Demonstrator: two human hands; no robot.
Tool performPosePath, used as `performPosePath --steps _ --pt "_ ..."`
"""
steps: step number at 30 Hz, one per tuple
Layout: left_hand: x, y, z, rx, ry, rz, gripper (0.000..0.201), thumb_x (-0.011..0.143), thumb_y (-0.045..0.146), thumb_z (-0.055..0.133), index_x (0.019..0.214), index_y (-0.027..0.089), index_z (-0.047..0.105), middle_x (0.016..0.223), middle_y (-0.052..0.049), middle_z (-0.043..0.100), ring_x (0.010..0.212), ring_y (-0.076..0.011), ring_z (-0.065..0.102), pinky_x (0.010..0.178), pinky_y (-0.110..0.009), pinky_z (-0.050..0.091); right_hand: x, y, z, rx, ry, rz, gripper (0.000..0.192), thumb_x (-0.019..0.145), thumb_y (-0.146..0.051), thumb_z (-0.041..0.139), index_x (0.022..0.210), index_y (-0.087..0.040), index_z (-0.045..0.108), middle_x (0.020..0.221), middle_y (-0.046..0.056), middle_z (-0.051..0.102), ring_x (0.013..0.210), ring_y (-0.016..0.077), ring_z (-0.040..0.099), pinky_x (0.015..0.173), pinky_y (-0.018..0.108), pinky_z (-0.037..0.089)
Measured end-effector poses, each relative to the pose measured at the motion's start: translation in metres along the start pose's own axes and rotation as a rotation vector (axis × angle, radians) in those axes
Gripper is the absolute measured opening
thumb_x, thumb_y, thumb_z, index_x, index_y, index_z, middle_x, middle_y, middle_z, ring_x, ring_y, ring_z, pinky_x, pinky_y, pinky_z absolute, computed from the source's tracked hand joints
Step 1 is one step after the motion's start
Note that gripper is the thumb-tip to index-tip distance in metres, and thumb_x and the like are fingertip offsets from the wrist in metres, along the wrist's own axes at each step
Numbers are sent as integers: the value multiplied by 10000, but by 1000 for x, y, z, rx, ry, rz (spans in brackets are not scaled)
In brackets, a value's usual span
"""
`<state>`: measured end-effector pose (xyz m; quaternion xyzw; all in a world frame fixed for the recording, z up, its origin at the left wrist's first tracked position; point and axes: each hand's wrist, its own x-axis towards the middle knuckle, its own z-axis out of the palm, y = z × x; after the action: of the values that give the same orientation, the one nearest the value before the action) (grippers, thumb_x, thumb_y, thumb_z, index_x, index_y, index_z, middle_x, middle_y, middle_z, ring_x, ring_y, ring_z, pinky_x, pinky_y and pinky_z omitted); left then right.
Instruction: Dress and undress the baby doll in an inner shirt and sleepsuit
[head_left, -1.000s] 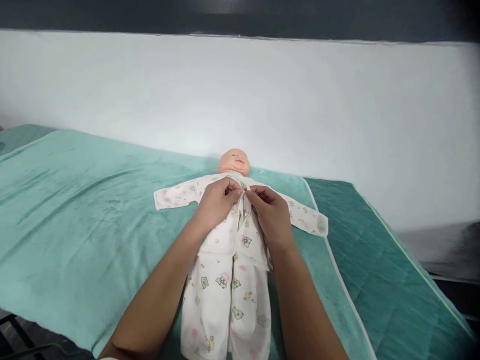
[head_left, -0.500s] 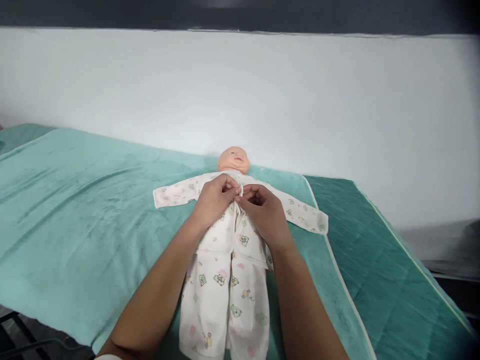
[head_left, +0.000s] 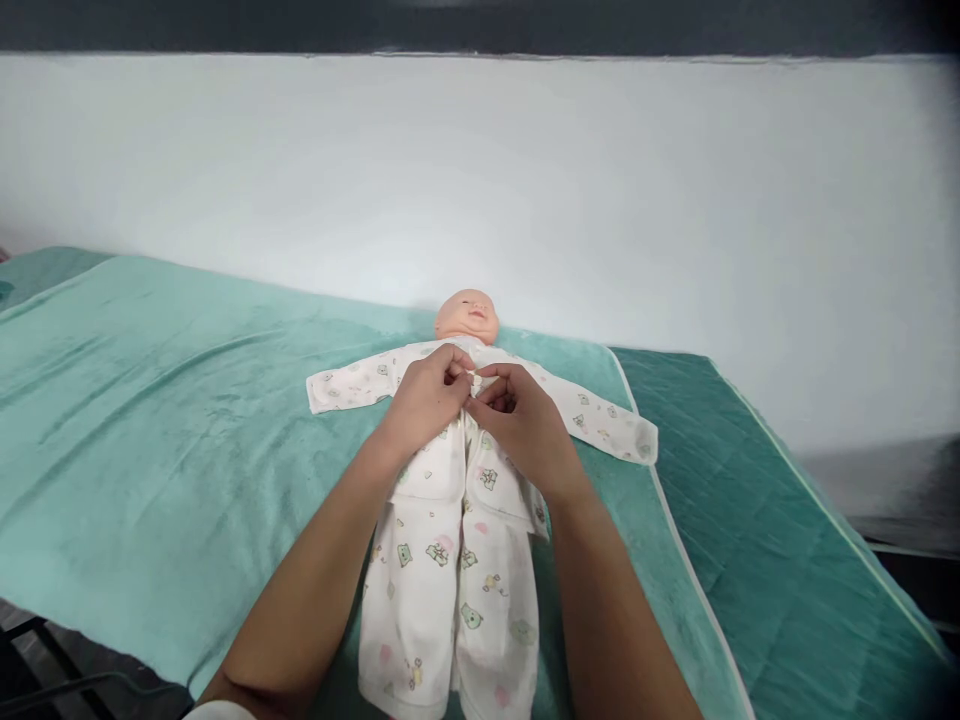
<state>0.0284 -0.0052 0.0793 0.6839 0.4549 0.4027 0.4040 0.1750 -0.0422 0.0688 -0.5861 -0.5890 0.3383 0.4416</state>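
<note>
A baby doll (head_left: 467, 315) lies on its back on a light green towel (head_left: 165, 400), head toward the wall. It wears a white printed shirt (head_left: 352, 380) with sleeves spread out and matching trousers (head_left: 442, 590). My left hand (head_left: 427, 395) and my right hand (head_left: 521, 420) meet at the doll's chest. The fingers of both pinch the shirt's front opening near the collar. What is between the fingertips is too small to make out.
The towel covers a bed with a darker green quilted mattress (head_left: 765, 560) showing at the right. A white wall (head_left: 525, 180) runs right behind the doll's head. The bed's near edge drops to a dark floor at the lower left.
Both hands have shifted slightly left and closer together on the chest; the right hand's fingers curl in more tightly. The doll stays in place.
</note>
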Motion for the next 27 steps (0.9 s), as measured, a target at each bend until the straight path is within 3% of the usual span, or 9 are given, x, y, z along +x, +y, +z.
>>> performPosePath --steps 4,9,14,20,27 --pt "-2 1 -5 125 -4 14 164 812 137 518 912 217 620 691 36 594 659 -129 540 637 -257 397 -8 -10 -5 -197 -27 -9 369 811 -354 643 1148 -253 532 816 -24 610 731 172 561 671 307 413" --pt "-17 -10 -4 63 48 92 118 881 208 528 903 199 643 776 14 615 727 -128 552 703 -259 428 -25 -27 -2 -568 10 -18 166 834 -344 597 871 -246 468 823 14 584 693 195 511 594 303 315" --pt "-47 -19 -4 70 52 160 155 933 278 532 901 195 660 829 -6 601 744 -126 524 716 -259 424 -40 -34 4 -743 -50 9 224 893 -305 513 734 -252 365 705 7 539 570 174 419 565 307 225" --pt "-53 -21 -7 73 -15 222 121 902 300 612 917 197 674 877 -20 608 799 -136 539 731 -257 428 -43 -10 -2 -494 -19 -121 311 936 -389 487 670 -236 438 623 -13 540 597 164 461 592 299 281" --pt "-50 -17 -9 87 -44 198 112 888 275 617 822 187 635 828 -8 607 747 -127 512 696 -255 407 -41 0 -8 -75 -60 -29 352 923 -501 549 711 -221 555 542 -56 494 534 122 422 560 266 318"
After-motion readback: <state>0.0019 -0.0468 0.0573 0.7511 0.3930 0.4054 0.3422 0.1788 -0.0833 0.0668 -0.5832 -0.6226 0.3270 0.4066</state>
